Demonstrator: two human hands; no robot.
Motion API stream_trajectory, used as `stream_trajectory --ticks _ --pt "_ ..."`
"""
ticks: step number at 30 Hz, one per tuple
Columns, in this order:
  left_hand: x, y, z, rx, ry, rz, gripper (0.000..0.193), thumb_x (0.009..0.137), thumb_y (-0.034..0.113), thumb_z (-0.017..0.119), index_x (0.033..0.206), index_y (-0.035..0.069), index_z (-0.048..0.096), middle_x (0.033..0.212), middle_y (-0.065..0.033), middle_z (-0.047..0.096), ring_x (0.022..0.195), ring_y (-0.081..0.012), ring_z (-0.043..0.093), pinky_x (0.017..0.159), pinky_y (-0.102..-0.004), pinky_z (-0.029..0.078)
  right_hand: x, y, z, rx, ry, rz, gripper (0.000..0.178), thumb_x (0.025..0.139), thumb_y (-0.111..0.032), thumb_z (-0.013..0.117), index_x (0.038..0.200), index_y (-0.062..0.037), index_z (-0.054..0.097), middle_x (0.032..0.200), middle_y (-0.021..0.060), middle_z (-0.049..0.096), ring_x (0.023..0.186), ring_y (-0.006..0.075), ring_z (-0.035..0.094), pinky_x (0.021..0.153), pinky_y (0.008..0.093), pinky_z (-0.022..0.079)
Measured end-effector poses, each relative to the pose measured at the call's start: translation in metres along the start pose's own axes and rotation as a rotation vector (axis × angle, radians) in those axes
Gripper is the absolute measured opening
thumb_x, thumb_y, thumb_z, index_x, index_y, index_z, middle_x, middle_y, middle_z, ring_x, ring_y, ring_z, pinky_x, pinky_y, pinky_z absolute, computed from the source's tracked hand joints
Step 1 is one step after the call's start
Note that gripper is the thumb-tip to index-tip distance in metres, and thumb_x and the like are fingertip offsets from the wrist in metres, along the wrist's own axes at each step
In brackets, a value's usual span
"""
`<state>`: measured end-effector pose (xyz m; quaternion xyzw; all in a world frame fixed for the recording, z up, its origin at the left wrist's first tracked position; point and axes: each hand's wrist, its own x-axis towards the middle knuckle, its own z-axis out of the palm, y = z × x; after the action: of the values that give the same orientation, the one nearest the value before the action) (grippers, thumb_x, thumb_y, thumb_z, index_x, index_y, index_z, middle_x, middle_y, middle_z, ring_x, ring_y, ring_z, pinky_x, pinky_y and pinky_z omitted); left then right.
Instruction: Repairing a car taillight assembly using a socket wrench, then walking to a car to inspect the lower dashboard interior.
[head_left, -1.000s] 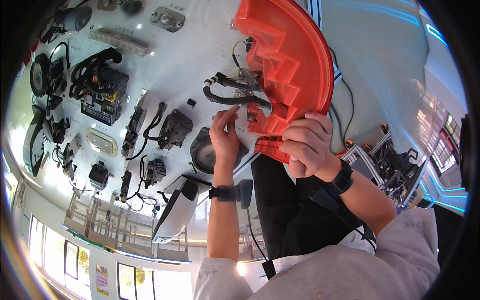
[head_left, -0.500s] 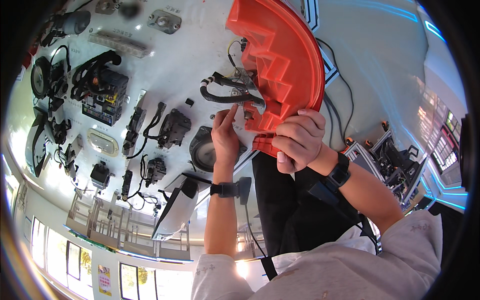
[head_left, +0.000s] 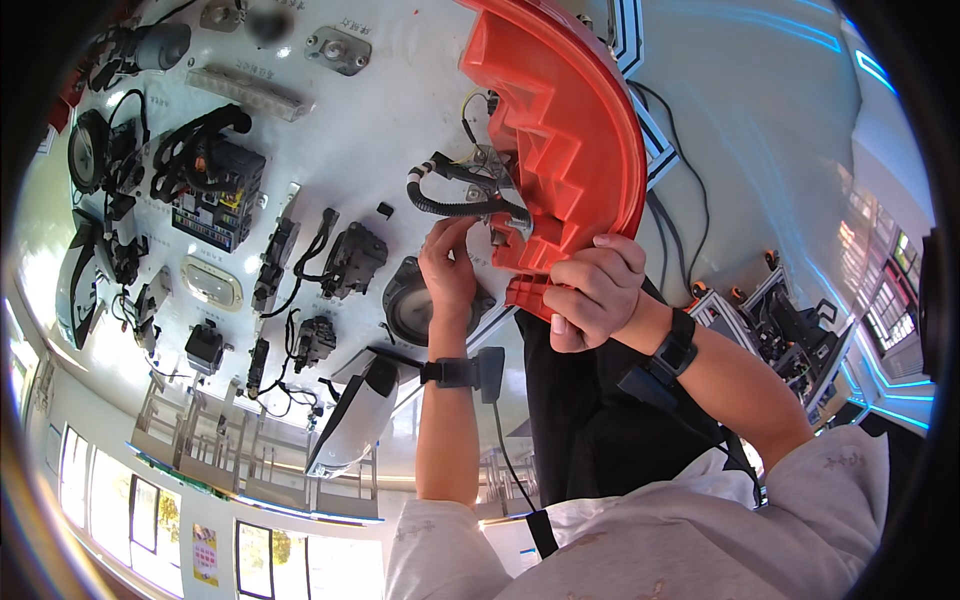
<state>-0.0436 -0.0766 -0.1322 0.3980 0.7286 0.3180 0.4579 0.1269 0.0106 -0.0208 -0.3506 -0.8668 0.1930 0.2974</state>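
Observation:
A large curved red tail light (head_left: pixel 575 140) with stepped ribs stands away from the white display board (head_left: pixel 330 110). My right hand (head_left: pixel 598 290) is closed round its lower end, fingers over the front rim. Beside it, my left hand (head_left: pixel 448 265) is at the board with its fingers curled together; whatever sits between the fingertips is hidden. Just above the left hand, a wiring harness (head_left: pixel 455 208) in black corrugated sleeve loops from a metal bracket toward the back of the tail light. Thin yellow and black wires (head_left: pixel 466 112) run up behind it.
A round speaker (head_left: pixel 408 305) is mounted behind my left wrist. Below it hangs a white side mirror (head_left: pixel 352 420). A fuse box (head_left: pixel 215 195) and several black modules with cables fill the board's left. Black cables (head_left: pixel 690 190) lie on the floor at right, near a wheeled metal frame (head_left: pixel 790 310).
My left index finger, earlier stretched toward the bracket, is now curled in with the other fingers. My right hand keeps its hold on the tail light, which has shifted slightly.

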Motion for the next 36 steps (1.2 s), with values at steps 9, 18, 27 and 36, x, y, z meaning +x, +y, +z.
stream_trajectory --ticks 9,18,27,36 --pt "-0.013 0.006 0.014 0.059 0.127 -0.003 0.037 0.076 -0.015 0.050 0.103 0.004 0.067 0.096 -0.0128 0.065 0.084 -0.0281 0.065 0.072 -0.0342 0.051 0.004 0.001 0.001 -0.009 0.015 -0.013 0.007 0.067 -0.020 0.051 0.069 -0.0156 0.055 0.076 -0.0021 0.058 0.066 0.0145 0.054 0.088 0.0322 0.041" --pt "-0.007 0.060 -0.008 0.272 -0.140 -0.093 0.042 0.075 -0.011 0.046 0.113 0.000 0.061 0.094 -0.0152 0.057 0.081 -0.0337 0.060 0.070 -0.0400 0.049 -0.004 0.005 0.001 -0.009 -0.024 -0.031 0.013 0.071 -0.027 0.049 0.075 -0.0165 0.056 0.079 -0.0012 0.059 0.068 0.0150 0.053 0.092 0.0365 0.036" --pt "-0.006 0.088 0.009 0.436 -0.105 -0.326 0.037 0.080 -0.004 0.049 0.115 0.001 0.057 0.102 -0.0226 0.055 0.090 -0.0404 0.059 0.074 -0.0452 0.049 0.001 0.001 0.000 0.009 -0.004 -0.016 0.006 0.069 -0.022 0.052 0.071 -0.0167 0.055 0.080 -0.0013 0.060 0.067 0.0145 0.054 0.090 0.0323 0.039" --pt "0.007 0.063 0.000 0.120 0.015 -0.415 0.024 0.090 0.021 0.059 0.100 -0.001 0.065 0.072 -0.0169 0.064 0.063 -0.0288 0.060 0.060 -0.0353 0.045 0.001 0.004 -0.004 -0.002 -0.022 -0.029 0.009 0.072 -0.024 0.052 0.073 -0.0160 0.056 0.080 -0.0013 0.059 0.068 0.0147 0.055 0.091 0.0341 0.038"
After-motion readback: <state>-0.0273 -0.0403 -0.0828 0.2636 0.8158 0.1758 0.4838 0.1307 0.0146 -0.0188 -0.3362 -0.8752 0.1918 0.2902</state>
